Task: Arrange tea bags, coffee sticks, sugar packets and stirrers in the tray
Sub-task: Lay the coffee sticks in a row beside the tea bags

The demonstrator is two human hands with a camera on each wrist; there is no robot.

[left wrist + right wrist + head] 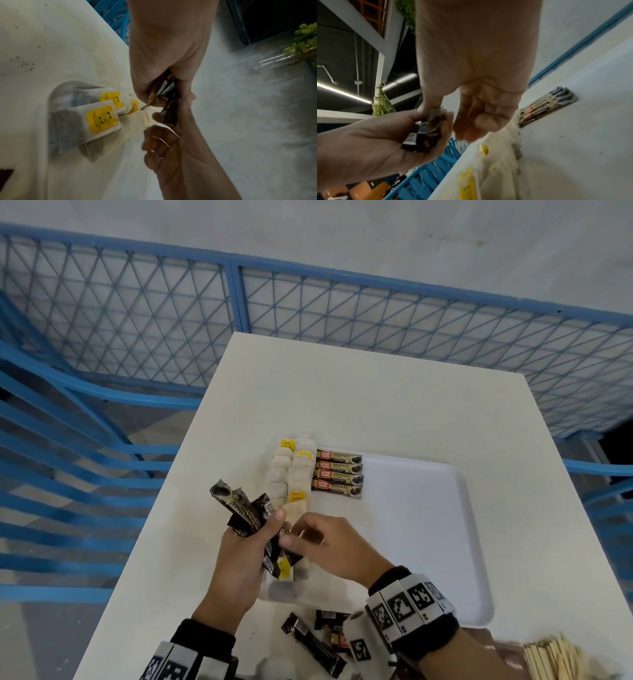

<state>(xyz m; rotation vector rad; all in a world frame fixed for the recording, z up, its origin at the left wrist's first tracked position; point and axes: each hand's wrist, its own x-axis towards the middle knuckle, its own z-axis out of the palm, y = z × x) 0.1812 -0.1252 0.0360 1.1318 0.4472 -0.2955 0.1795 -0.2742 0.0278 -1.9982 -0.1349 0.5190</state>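
A: Left hand (239, 563)?

B: Fingers curled round a bunch of dark coffee sticks (239, 510), held up over the near left corner of the white tray (445, 542). Sticks fan up and left out of the fist. The left wrist view shows the stick ends poking out by the thumb.

A: Right hand (329, 546)?

B: Right against the left one, thumb and forefinger pinched on the lower end of one stick in the bunch. The other fingers are curled under, per the right wrist view. Can't tell how firm the pinch is, there's blur.

A: What's in the tray?

B: Two columns of tea bags (291, 474) with yellow tags down the left side, overlapping each other. Just right of them are four coffee sticks (337, 474) lying flat, stacked in a neat block at the far left, labels up. The rest of the tray floor is bare white.

A: Off the tray?

B: Loose coffee sticks (313, 645) lie on the white table (376, 392) at the near edge, between the two wrists. Wooden stirrers (555, 659) are bundled at the near right corner. Can't pick out sugar packets. A blue mesh fence (137, 313) stands beyond the table.
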